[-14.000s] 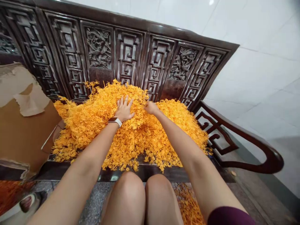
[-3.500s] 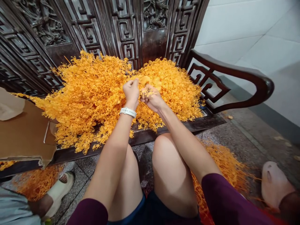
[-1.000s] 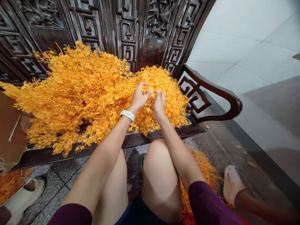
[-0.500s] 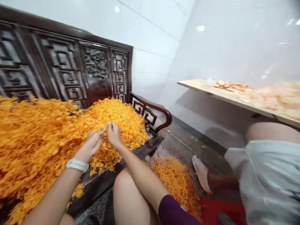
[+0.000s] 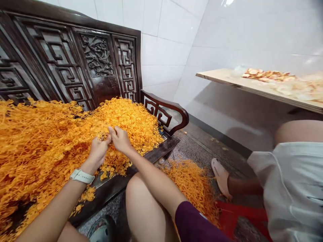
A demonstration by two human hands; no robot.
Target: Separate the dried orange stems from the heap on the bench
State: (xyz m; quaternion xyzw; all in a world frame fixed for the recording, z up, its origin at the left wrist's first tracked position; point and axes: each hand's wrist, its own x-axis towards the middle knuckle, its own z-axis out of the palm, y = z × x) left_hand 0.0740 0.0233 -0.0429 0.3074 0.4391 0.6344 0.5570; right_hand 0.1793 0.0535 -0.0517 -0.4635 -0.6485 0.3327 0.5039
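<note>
Over the piles my left hand (image 5: 99, 149), with a pale watch (image 5: 82, 176) on its wrist, is closed with thumb and finger pinched on a small orange stringy piece (image 5: 103, 135). My right hand (image 5: 120, 138) touches it at the fingertips, also closed in a pinch on the same piece; its exact shape is blurred against the orange behind. A big heap of tangled orange strands (image 5: 50, 134) lies on the dark wooden bench (image 5: 156, 153) to the left. Just beyond my hands rises a mound of small orange flower-like pieces (image 5: 131, 117).
Thin orange stems (image 5: 189, 178) are heaped on the floor by my knee. At right, a wooden board (image 5: 217, 74) carries pale and brownish pieces. Another person's leg in light shorts (image 5: 290, 174) and a sandal (image 5: 221, 176) is close by, near a red stool (image 5: 234, 215). The bench's carved armrest (image 5: 180, 112) stands ahead.
The view has shifted slightly. My hands stay pinched together over the pile; the left has turned, fingers pointing up more, and the right has moved slightly left.
</note>
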